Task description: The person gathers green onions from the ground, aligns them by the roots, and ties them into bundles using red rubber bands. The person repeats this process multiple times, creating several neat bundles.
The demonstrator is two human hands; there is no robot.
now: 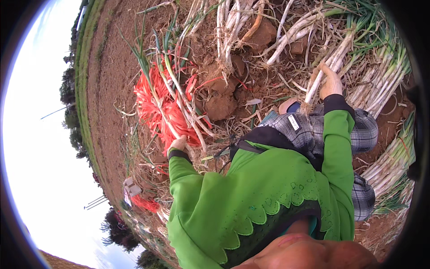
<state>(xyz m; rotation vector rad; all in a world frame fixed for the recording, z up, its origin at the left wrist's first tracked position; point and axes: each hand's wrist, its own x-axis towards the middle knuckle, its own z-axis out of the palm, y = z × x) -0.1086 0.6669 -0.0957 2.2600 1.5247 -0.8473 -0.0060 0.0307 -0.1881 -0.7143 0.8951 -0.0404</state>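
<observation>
My left hand (178, 143) is closed around the white shaft of a long green onion (164, 116), its green leaves pointing to the upper left. Beside it, more green onions (183, 97) lie across a heap of red plastic strips (142, 101). On the other side, my right hand (331, 82) grips several green onions (339, 53) near their white lower ends. Their roots (306, 108) hang over my plaid trouser leg (309, 129). Green tops spread out behind the right hand, at the upper right.
Loose green onions (231, 27) and soil clods (220, 104) lie ahead. A large pile of green onions (379, 80) is beyond my knee, and a bundle bound with red strip (389, 164) lies at the right edge. More red strips (144, 203) lie near a pale object (132, 187) at lower left.
</observation>
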